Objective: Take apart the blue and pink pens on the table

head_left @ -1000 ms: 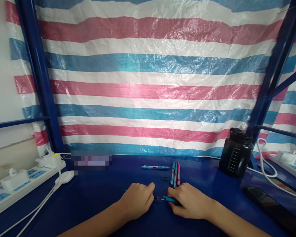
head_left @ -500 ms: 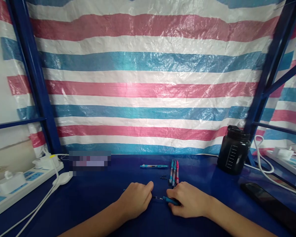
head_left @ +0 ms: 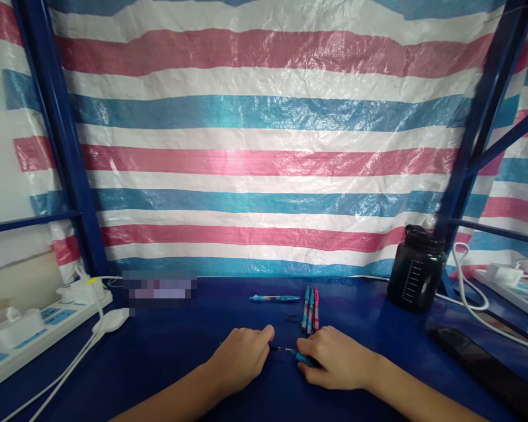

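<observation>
The left hand (head_left: 242, 358) is curled with thumb and fingers closed around a thin dark refill (head_left: 283, 349), its clear, light-tipped end poking out toward the right and a sliver of its other end showing past the far side of the fist. The right hand (head_left: 334, 358) pinches a blue pen part (head_left: 304, 358) between thumb and curled fingers, its free end facing the refill's tip just above the table (head_left: 167, 328); whether the two touch cannot be told. Half a second ago the blue part lay closer to level; now it slants more steeply, its left end higher than the end inside the fingers, while both hands keep the same hold and nearly the same place. Just beyond the right hand, two blue pens (head_left: 308, 310) and a pink pen (head_left: 315, 308) lie side by side, with small dark pieces (head_left: 291, 317) to their left and a single blue pen (head_left: 274, 299) lying crosswise farther back, all arranged as before. Outward on the right are a black phone (head_left: 479, 363) and a black bottle (head_left: 416, 269); on the left, a white power strip (head_left: 48, 340). A striped sheet (head_left: 255, 135) hangs behind.
</observation>
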Demonstrator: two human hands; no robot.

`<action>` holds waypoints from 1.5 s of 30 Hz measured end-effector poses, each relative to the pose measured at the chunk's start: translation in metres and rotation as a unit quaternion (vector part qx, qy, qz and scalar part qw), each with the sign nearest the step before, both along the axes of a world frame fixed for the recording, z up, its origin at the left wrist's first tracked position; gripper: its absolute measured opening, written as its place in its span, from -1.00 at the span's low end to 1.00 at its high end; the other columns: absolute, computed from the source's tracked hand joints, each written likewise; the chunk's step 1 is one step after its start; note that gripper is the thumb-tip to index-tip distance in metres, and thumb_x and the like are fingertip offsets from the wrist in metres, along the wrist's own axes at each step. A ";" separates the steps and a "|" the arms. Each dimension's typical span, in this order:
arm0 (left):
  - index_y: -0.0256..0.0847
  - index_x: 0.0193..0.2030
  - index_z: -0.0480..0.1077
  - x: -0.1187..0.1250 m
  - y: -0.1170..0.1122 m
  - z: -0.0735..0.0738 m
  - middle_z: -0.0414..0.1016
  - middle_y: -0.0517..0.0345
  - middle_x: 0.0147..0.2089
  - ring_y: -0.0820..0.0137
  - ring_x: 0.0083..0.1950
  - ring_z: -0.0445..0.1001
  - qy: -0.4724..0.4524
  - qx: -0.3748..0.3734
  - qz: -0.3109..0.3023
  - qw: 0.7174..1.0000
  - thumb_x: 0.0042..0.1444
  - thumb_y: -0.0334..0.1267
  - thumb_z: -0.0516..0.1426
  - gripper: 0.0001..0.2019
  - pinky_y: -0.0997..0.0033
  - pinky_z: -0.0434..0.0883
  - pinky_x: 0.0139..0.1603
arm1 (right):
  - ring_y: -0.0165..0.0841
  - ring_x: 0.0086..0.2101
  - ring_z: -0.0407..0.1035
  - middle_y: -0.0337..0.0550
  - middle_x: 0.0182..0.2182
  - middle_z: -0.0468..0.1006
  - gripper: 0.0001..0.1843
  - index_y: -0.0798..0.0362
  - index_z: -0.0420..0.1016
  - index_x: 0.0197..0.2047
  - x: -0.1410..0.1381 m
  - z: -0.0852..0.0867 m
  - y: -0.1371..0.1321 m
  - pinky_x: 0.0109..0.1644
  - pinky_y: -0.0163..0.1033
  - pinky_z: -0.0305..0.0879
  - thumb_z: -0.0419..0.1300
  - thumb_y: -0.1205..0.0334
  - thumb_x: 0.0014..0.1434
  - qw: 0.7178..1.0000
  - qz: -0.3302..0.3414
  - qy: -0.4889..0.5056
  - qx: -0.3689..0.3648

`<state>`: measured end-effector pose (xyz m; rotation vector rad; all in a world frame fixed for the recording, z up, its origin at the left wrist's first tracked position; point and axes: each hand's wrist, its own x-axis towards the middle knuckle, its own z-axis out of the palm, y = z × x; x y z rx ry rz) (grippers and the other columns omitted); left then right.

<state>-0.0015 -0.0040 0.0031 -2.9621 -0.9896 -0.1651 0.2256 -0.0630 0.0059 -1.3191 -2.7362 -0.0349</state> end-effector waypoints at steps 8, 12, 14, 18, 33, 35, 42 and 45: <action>-0.17 -0.14 0.25 0.001 -0.003 0.002 0.53 0.18 -0.26 0.29 -0.25 0.52 -0.007 0.013 -0.030 0.999 0.28 -0.44 -0.12 -0.82 0.40 0.35 -0.30 | -0.36 -0.46 0.44 -0.21 -0.44 0.55 -0.84 0.03 0.27 -0.26 0.001 0.000 0.001 -0.45 -0.28 0.00 0.00 0.15 0.32 1.000 -0.004 -0.005 0.007; -0.17 -0.17 0.28 0.001 -0.007 0.005 0.47 0.15 -0.25 0.30 -0.27 0.46 0.002 0.070 -0.088 0.994 0.36 -0.26 -0.12 -0.81 0.37 0.33 -0.32 | -0.35 -0.42 0.46 -0.21 -0.40 0.56 -0.81 0.02 0.27 -0.25 0.000 0.000 0.000 -0.43 -0.28 0.04 -0.02 0.12 0.36 1.000 0.002 -0.010 0.015; -0.17 -0.19 0.29 0.002 -0.007 0.005 0.46 0.14 -0.24 0.32 -0.27 0.44 0.012 0.097 -0.108 0.989 0.35 -0.25 -0.09 -0.83 0.39 0.31 -0.37 | -0.35 -0.43 0.46 -0.23 -0.40 0.56 -0.80 0.02 0.28 -0.25 -0.001 -0.001 0.000 -0.43 -0.29 0.05 -0.02 0.10 0.36 1.000 0.005 -0.018 0.021; -0.19 -0.19 0.30 0.002 -0.002 -0.004 0.44 0.14 -0.27 0.34 -0.29 0.41 0.002 0.160 -0.149 0.976 0.33 -0.34 -0.08 -0.85 0.40 0.31 -0.39 | -0.34 -0.38 0.46 -0.23 -0.35 0.54 -0.79 0.02 0.31 -0.24 -0.002 -0.004 0.000 -0.40 -0.30 0.13 0.00 0.09 0.36 0.998 0.007 -0.022 0.056; -0.24 -0.33 0.30 0.003 0.008 -0.020 0.40 0.16 -0.44 0.39 -0.44 0.36 -0.107 0.226 -0.220 0.943 0.44 -0.24 -0.29 -0.56 0.42 0.34 -0.39 | -0.38 -0.37 0.45 -0.26 -0.30 0.55 -0.81 0.00 0.32 -0.08 -0.019 -0.013 -0.011 -0.33 -0.36 0.22 0.13 0.12 0.29 0.968 -0.024 0.248 -0.008; -0.24 -0.30 0.32 0.003 0.010 -0.022 0.43 0.14 -0.41 0.37 -0.41 0.39 -0.103 0.198 -0.188 0.957 0.43 -0.24 -0.25 -0.60 0.41 0.34 -0.40 | -0.39 -0.44 0.42 -0.29 -0.37 0.53 -0.74 0.00 0.27 -0.03 -0.017 -0.010 -0.010 -0.37 -0.35 0.20 0.16 0.17 0.24 0.968 -0.028 0.247 -0.022; -0.30 0.03 0.29 0.003 0.004 -0.015 0.50 0.06 -0.21 0.33 -0.27 0.47 -0.102 0.162 -0.153 0.970 0.41 -0.27 -0.15 -0.73 0.39 0.44 -0.28 | -0.34 -0.39 0.45 -0.20 -0.34 0.53 -0.86 0.05 0.29 -0.07 -0.009 -0.011 -0.002 -0.33 -0.30 0.20 0.01 0.30 0.30 0.980 -0.020 0.199 0.020; -0.27 0.06 0.28 0.002 0.003 -0.012 0.49 0.08 -0.23 0.33 -0.24 0.48 -0.094 0.163 -0.167 0.968 0.40 -0.22 -0.12 -0.74 0.42 0.46 -0.27 | -0.30 -0.35 0.47 -0.16 -0.32 0.55 -0.79 0.05 0.37 -0.14 -0.009 -0.016 0.000 -0.31 -0.29 0.22 -0.05 0.18 0.38 0.986 -0.008 0.164 0.042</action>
